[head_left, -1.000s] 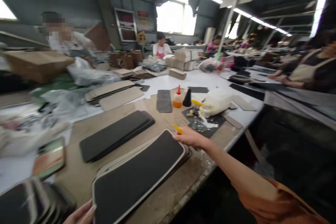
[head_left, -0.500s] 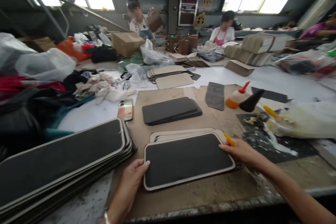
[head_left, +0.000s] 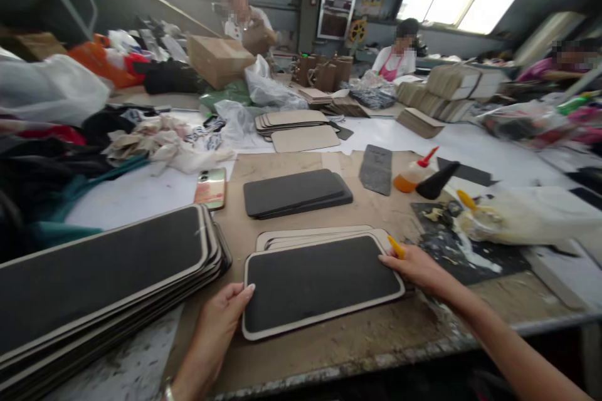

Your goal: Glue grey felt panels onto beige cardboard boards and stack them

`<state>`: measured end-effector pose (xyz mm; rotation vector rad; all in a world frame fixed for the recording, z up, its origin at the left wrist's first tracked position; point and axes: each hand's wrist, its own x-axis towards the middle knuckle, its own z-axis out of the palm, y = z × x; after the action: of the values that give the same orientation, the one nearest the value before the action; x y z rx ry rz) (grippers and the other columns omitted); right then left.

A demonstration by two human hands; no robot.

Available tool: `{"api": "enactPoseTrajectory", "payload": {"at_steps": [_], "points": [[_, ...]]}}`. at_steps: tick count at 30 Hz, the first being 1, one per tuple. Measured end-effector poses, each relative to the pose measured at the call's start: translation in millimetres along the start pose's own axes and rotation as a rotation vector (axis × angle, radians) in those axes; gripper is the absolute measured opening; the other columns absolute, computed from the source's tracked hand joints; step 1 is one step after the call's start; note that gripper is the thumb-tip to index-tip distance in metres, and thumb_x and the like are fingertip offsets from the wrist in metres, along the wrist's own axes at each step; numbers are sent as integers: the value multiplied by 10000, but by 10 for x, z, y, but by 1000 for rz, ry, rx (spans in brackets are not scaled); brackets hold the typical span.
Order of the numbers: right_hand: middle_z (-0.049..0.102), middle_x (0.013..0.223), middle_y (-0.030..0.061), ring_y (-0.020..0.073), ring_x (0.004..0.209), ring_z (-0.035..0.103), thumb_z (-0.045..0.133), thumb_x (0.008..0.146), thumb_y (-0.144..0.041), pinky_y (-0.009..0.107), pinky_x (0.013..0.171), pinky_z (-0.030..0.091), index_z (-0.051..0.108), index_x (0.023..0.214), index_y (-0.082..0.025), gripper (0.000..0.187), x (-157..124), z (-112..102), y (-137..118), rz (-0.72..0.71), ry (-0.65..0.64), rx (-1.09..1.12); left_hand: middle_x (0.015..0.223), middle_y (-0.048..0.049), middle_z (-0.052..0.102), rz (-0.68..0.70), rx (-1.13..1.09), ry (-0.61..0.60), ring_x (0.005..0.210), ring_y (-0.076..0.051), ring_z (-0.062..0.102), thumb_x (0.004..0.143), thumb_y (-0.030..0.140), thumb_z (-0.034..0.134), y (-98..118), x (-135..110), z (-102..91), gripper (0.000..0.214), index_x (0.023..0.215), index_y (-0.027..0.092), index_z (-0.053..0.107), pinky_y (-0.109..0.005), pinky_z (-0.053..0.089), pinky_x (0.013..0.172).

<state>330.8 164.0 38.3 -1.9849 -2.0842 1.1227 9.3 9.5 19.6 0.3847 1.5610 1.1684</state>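
Note:
A dark rectangular panel [head_left: 320,285] with rounded corners and a pale border lies tilted over a small stack of pale-edged panels [head_left: 270,239]. At its left end, my left hand [head_left: 220,319] is closed on the edge, thumb on top. My right hand [head_left: 416,265] grips the right end, thumb on the dark face. A yellow strip-like tool [head_left: 396,247] sticks up from that same hand; its other end is hidden. Just behind lie loose dark grey boards [head_left: 294,193], one upon another. To the left rises a taller stack of longer bordered panels [head_left: 108,266].
A phone [head_left: 211,188] lies behind the long stack. At right are a red-tipped glue bottle [head_left: 414,172], a black cone-shaped nozzle [head_left: 437,180] and a glue-smeared dark board [head_left: 437,250]. Cloth scraps [head_left: 150,141] and bags crowd the left. Co-workers sit across the table.
The view has turned slightly right, so the table's contents sit further left. Both hands keep their hold on the panel, which has barely moved. A co-worker at the back has shifted posture.

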Motion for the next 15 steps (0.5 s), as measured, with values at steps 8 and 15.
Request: {"api": "enactPoseTrajectory", "payload": {"at_steps": [8,15], "points": [[443,500,-37,108,506,432,526,733,-303,207,478,302,466,568,-174,218,-4,3,-67,36,23,-73,618,-31,660,-90,-4,-43,570,-144,576,400,493,831,-48,87,-74,532,728,115,650,-202,454,525],[446,488,-34,113,503,440,549,739,-284,220,485,275,467,539,-172,243,23,-26,-92,51,4,-125,615,-20,656,-87,30,7,577,-143,579,390,487,826,-27,72,-47,550,760,118,654,-194,449,516]]}}
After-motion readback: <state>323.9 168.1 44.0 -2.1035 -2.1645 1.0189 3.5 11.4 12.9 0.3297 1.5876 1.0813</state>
